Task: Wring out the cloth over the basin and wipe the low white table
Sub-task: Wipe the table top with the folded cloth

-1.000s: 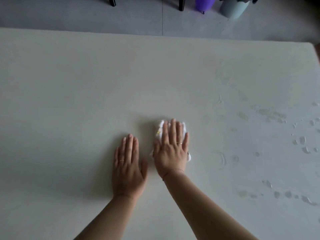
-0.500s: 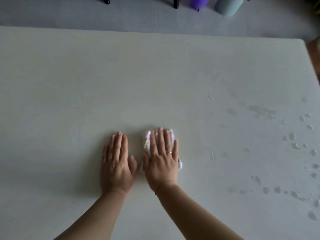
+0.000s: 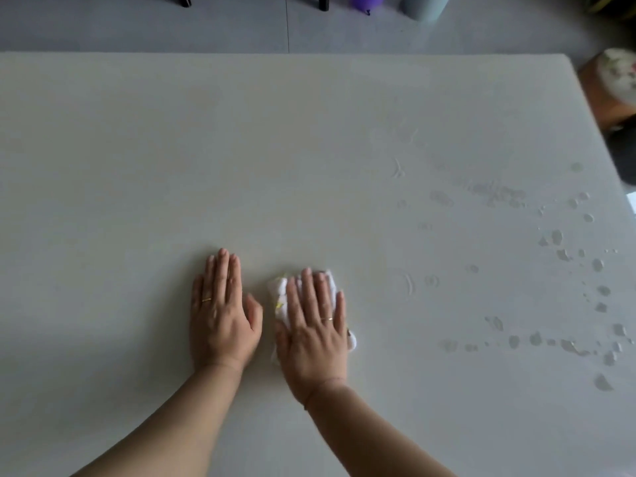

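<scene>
My right hand (image 3: pixel 315 333) presses the cloth (image 3: pixel 280 297) flat on the table (image 3: pixel 172 173); my left hand (image 3: pixel 222 311) lies bare beside it.

The cloth is white, soft and bunched, with small yellow marks, and it shows only at my fingertips and along both sides of my palm. My right hand lies spread open on top of it, fingers straight, pinning it rather than gripping it. My left hand is open too, palm down on the smooth matte white tabletop, holding nothing, just apart from the cloth. Each hand wears a thin gold ring. To my right, well apart from the cloth, water drops (image 3: pixel 557 237) and faint smears bead on the surface. Beyond the far edge lies grey tiled floor (image 3: pixel 103 25), with dark chair legs (image 3: pixel 182 0) on it.
</scene>
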